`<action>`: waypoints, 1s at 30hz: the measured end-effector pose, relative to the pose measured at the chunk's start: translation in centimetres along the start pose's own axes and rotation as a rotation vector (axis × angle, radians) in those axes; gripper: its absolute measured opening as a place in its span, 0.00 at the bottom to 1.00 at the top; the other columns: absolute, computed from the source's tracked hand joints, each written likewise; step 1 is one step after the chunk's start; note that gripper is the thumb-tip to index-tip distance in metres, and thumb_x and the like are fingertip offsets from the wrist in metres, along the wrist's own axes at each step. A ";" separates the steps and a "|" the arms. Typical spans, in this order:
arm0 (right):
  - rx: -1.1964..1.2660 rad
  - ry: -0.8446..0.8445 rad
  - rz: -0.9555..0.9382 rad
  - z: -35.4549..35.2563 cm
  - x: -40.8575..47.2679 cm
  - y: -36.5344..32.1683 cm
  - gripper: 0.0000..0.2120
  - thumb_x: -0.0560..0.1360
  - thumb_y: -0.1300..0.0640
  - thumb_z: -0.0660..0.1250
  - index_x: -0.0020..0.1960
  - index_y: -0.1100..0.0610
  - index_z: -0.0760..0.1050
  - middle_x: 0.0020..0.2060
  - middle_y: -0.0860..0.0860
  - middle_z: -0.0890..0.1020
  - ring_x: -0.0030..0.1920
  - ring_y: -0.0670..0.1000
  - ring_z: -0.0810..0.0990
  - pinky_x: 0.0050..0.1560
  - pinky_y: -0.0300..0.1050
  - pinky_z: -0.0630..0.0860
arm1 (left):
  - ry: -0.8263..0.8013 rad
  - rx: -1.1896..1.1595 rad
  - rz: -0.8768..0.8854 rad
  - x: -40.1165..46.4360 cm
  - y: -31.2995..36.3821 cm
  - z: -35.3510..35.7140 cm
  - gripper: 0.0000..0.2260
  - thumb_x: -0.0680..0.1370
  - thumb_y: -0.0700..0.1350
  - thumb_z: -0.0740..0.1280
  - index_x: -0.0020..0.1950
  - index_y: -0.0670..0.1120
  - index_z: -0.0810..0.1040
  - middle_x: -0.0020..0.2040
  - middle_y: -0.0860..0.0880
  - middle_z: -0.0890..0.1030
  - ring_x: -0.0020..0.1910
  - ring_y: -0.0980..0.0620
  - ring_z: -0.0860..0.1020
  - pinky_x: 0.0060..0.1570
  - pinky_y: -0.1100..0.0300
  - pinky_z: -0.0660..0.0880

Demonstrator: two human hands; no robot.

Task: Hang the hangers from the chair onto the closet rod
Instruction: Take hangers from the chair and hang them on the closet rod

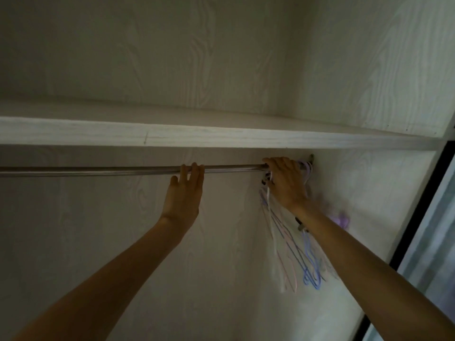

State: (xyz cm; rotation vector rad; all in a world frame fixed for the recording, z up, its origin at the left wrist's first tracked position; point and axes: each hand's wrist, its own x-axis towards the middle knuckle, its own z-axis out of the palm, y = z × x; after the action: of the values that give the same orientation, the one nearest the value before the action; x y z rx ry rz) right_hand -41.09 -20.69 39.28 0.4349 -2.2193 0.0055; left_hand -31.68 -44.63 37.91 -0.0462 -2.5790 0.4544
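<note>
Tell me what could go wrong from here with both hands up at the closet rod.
1. The bunch of thin pastel plastic hangers is crowded against the closet's right side wall; their hooks could tangle or slip off the metal closet rod when the right hand lets go.
2. The hangers look blurred, likely swinging, so one might unhook.
3. The left hand only rests fingers on the rod, giving little support.

Pale wood-grain closet panels (221,57), silvery metal rod (98,170), hangers (295,257) in white, pink, blue, lilac.

Metal closet rod (98,170) — thin pastel hangers (290,247) bunched at right end.
</note>
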 end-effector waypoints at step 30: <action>0.082 -0.547 0.369 -15.7 -32.3 -1.6 0.11 0.77 0.56 0.58 0.57 0.50 0.76 0.55 0.46 0.77 0.56 0.47 0.75 0.50 0.42 0.72 | -0.294 -0.763 0.290 -16.0 15.7 -3.8 0.14 0.76 0.50 0.61 0.61 0.52 0.75 0.59 0.49 0.79 0.58 0.46 0.77 0.57 0.57 0.71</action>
State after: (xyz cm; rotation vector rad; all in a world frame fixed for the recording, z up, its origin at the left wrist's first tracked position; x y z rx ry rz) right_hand -10.08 -9.89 24.58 0.0613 -2.8190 0.1949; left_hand -16.79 -30.56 28.05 -0.6653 -2.8886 -0.4846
